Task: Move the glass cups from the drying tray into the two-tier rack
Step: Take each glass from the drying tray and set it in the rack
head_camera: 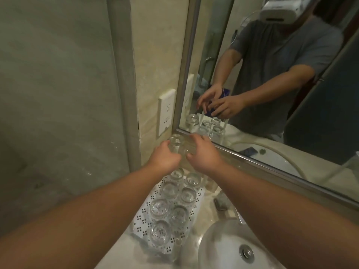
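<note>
Several clear glass cups stand upside down on the white perforated drying tray (143, 226) left of the sink; one is at the near end (160, 232). At the tray's far end, against the mirror, stands the clear two-tier rack (210, 183), mostly hidden behind my hands. My left hand (165, 157) grips an upturned glass cup (176, 142) at the rack's upper level. My right hand (204, 152) is beside it, fingers spread over another glass cup (191, 150) that I can barely make out. Whether that hand grips it is unclear.
A white sink basin (229, 247) with a metal drain lies at lower right. The framed mirror (272, 74) runs along the back and reflects the person and the rack. A wall socket (166, 111) and a glass shower panel (58, 94) are to the left. A small dark object (220, 203) lies near the mirror.
</note>
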Available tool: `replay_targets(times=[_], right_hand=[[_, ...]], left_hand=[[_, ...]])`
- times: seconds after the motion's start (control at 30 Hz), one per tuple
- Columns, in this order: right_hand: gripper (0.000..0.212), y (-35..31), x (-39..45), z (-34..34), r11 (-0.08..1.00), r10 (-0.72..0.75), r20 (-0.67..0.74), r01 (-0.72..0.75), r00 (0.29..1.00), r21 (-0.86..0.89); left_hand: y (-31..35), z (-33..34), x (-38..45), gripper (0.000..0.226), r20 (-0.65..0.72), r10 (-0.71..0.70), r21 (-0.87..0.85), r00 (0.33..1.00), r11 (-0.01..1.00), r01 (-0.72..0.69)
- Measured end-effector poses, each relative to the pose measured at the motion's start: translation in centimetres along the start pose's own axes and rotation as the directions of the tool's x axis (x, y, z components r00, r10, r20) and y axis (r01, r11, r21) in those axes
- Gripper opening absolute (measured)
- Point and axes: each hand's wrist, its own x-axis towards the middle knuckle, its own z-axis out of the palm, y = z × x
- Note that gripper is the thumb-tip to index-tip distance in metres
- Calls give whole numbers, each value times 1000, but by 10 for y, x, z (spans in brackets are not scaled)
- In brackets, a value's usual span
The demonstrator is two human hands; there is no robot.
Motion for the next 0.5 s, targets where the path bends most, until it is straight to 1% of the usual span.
replay_targets(times=[0.07,0.2,0.23,0.4,0.5], right_hand=[[67,-3,14,1,1000,-20,20,21,1000,-22],[72,-8,46,8,994,-71,87,78,994,-80],[73,-10,53,10,991,-77,102,87,992,-98],[69,-14,78,18,961,-118,181,158,976,-229],[73,-16,89,27,939,-107,237,176,966,-294]], left_hand=[[0,-2,10,65,3,5,38,1000,999,-5],[-4,-4,30,62,2,6,236,1000,972,-6],[-5,-5,34,62,4,-2,263,1000,965,1],[-14,-2,47,63,31,-49,310,998,950,37],[-22,0,53,65,51,-91,279,995,957,73]])
